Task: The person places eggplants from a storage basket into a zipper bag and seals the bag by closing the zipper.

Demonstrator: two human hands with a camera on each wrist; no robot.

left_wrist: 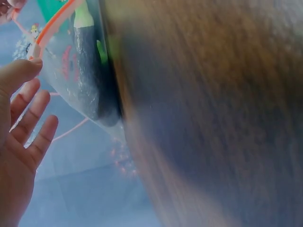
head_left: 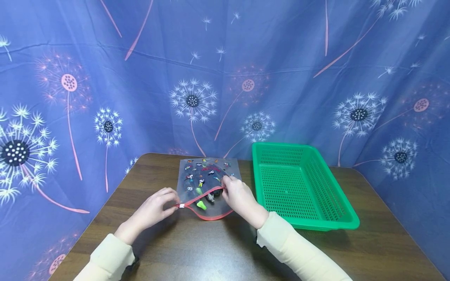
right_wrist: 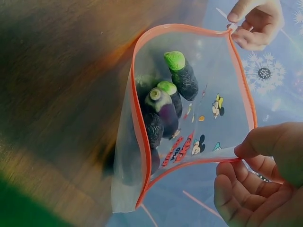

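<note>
A clear zip bag (head_left: 214, 171) printed with cartoon figures lies on the table, its red-edged mouth spread wide. My left hand (head_left: 159, 207) pinches the white slider (head_left: 181, 205) at the left end of that mouth. With thumb and fingertips, my right hand (head_left: 239, 195) pinches the bag's upper red edge. Inside, the right wrist view shows several dark toy-like eggplants; one (right_wrist: 182, 78) has a bright green cap, another (right_wrist: 162, 106) a pale grey-green top. Part of the contents is hidden behind the bag's near wall.
A green perforated plastic basket (head_left: 258, 187) stands on the wooden table (head_left: 197, 249), just right of the bag. Behind the table hangs a blue curtain (head_left: 218, 128) with a dandelion pattern.
</note>
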